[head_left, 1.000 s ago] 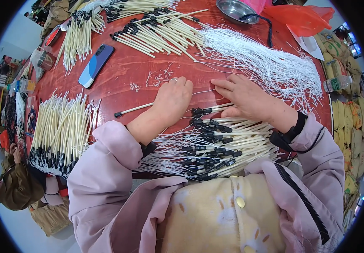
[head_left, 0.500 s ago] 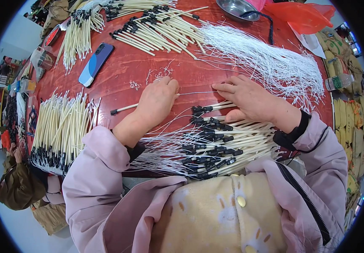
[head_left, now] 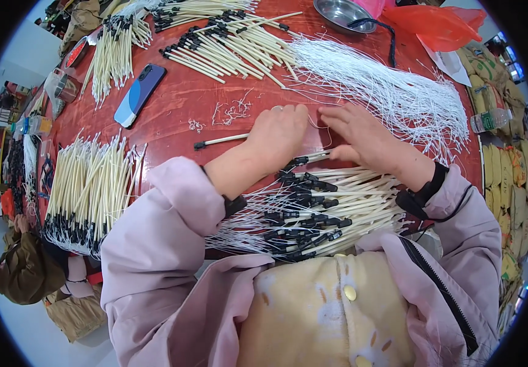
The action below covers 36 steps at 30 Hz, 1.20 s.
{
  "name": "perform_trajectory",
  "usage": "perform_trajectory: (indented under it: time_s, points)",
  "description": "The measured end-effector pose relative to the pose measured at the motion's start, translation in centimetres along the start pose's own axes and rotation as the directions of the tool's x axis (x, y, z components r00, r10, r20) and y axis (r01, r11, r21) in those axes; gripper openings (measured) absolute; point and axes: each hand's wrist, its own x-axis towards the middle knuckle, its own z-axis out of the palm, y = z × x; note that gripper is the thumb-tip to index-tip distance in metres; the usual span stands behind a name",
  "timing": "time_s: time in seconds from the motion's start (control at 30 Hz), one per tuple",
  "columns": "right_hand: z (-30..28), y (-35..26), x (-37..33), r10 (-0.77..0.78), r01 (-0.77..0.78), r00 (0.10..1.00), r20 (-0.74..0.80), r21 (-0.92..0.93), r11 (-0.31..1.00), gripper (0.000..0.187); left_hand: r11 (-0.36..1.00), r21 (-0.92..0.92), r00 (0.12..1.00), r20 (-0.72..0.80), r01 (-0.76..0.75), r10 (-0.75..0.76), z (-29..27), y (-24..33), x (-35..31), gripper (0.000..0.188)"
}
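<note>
My left hand (head_left: pixel 281 136) is closed round a thin cream stick (head_left: pixel 227 139) with a black end piece (head_left: pixel 200 145) pointing left. From this hand a thin white cord (head_left: pixel 314 122) curves toward my right hand (head_left: pixel 368 139). The right hand's fingers are stretched out, with thumb and forefinger apart; whether the cord touches the fingertips is too fine to make out. Just below both hands lies a pile of cream sticks (head_left: pixel 371 199) with black ends (head_left: pixel 303 217) and white cords (head_left: pixel 245 214) trailing left.
A loose bundle of white cords (head_left: pixel 392 82) covers the table's right back. More stick bundles lie at the left (head_left: pixel 86 183) and far side (head_left: pixel 230 49). Cord scraps (head_left: pixel 233 111), a phone (head_left: pixel 141 95), a metal bowl (head_left: pixel 340 15) and a red bag (head_left: pixel 438 24) rest on the red table (head_left: pixel 181 107).
My left hand has moved right with the stick, close to my right hand. The cord, stretched straight between the hands before, now hangs in a slack curve. The right thumb has lifted from the pile.
</note>
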Motion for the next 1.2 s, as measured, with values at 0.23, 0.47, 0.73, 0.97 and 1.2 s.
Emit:
perform_trajectory:
  time_s: [0.23, 0.47, 0.73, 0.97, 1.2]
  points:
    - [-1.2, -1.2, 1.9, 0.165, -0.132, 0.980, -0.114, 0.250, 0.959, 0.059, 0.977, -0.202, 0.983, -0.180, -0.067, 0.030, -0.6, -1.1, -1.8, 0.011]
    - [-0.8, -0.9, 2.6, 0.199, -0.127, 0.961, -0.192, 0.333, 0.934, 0.039, 0.948, -0.315, 0.981, -0.192, -0.044, -0.018, -2.8, 1.2, -2.8, 0.012]
    - [-1.5, -1.0, 1.8, 0.040, 0.015, 0.977, -0.210, 0.256, 0.966, 0.017, 0.929, -0.367, 0.978, -0.207, -0.046, -0.033, -3.7, 2.5, -3.7, 0.010]
    - [-2.8, -2.7, 1.3, 0.071, 0.049, 0.929, -0.364, 0.310, 0.949, 0.014, 0.948, -0.312, 0.962, -0.270, -0.061, -0.027, -4.6, 4.2, -4.4, 0.007]
    - [-2.5, -3.8, 0.3, 0.034, 0.049, 0.943, -0.332, 0.238, 0.970, 0.015, 0.939, -0.335, 0.961, -0.277, -0.073, -0.024, -5.4, 5.8, -5.6, 0.007]
